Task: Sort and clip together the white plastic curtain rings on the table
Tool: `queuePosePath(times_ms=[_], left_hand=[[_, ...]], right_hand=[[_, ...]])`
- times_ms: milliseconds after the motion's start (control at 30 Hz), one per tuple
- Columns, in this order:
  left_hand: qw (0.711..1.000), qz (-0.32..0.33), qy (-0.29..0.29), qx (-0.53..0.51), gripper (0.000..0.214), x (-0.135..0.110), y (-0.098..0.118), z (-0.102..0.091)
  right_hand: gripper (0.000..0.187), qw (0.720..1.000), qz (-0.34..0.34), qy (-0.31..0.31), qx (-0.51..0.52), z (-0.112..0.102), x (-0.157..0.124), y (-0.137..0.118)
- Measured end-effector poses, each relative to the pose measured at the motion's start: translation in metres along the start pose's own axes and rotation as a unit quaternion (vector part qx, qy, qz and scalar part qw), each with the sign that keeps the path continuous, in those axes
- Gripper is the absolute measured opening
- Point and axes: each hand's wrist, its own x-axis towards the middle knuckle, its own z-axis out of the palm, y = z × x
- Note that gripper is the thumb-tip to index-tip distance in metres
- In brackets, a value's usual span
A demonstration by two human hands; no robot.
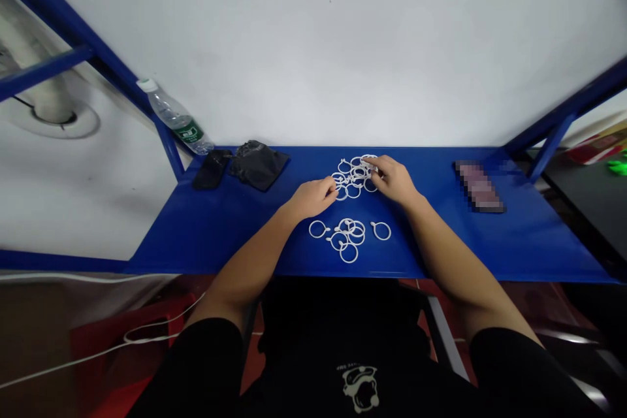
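Note:
Two groups of white plastic rings lie on a blue shelf point(235, 228). The far pile of rings point(353, 175) sits between my hands; a nearer group of rings point(349, 235) lies closer to me. My left hand point(313, 197) is curled, its fingertips pinching a ring at the left edge of the far pile. My right hand point(394, 179) rests on the right side of that pile, with its fingers bent over a ring at the top.
A plastic water bottle point(177, 119) leans against the blue frame at the back left. Beside it lie a dark phone-like object point(210, 168) and a black pouch point(258, 163). A blurred flat object point(479, 186) lies at the right. White wall behind.

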Motion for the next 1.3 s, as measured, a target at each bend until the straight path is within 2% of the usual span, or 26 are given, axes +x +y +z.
queuePosePath(times_ms=[100, 167, 367, 467, 600, 733, 833, 967, 1033, 1300], left_hand=[[0.999, -0.015, 0.045, -0.020, 0.010, 0.001, 0.002, 0.001], [0.998, -0.011, 0.048, -0.024, 0.010, 0.000, -0.001, -0.001], [0.998, 0.024, -0.060, -0.003, 0.020, -0.002, -0.014, -0.004], [0.996, 0.049, -0.077, 0.014, 0.008, -0.002, -0.014, 0.000], [0.997, 0.064, -0.048, -0.003, 0.014, -0.002, -0.009, 0.001], [0.994, 0.068, 0.017, -0.081, 0.014, 0.000, -0.004, 0.000], [0.977, 0.057, 0.047, -0.199, 0.017, 0.002, -0.001, 0.006], [0.929, 0.022, 0.005, -0.369, 0.029, 0.005, 0.004, 0.021], [0.911, 0.011, -0.006, -0.411, 0.032, 0.006, 0.006, 0.025], [0.865, -0.044, 0.023, -0.499, 0.027, 0.011, -0.003, 0.031]], right_hand=[[0.043, 0.997, -0.001, -0.068, -0.046, -0.006, -0.005, 0.000], [0.038, 0.993, 0.000, -0.099, -0.061, -0.007, -0.007, -0.003], [0.034, 0.992, -0.039, -0.119, -0.016, -0.002, -0.009, -0.030], [0.032, 0.985, -0.059, -0.164, 0.007, 0.006, -0.011, -0.042], [0.035, 0.980, -0.061, -0.185, 0.024, 0.012, -0.011, -0.044], [0.031, 0.986, -0.054, -0.141, 0.071, 0.008, -0.008, -0.041], [0.026, 0.986, -0.024, -0.102, 0.131, 0.006, -0.006, -0.042], [0.032, 0.970, 0.037, -0.108, 0.215, 0.006, -0.008, -0.042], [0.034, 0.963, 0.042, -0.121, 0.238, 0.005, -0.009, -0.043], [0.031, 0.958, 0.006, -0.132, 0.255, 0.002, -0.008, -0.053]])
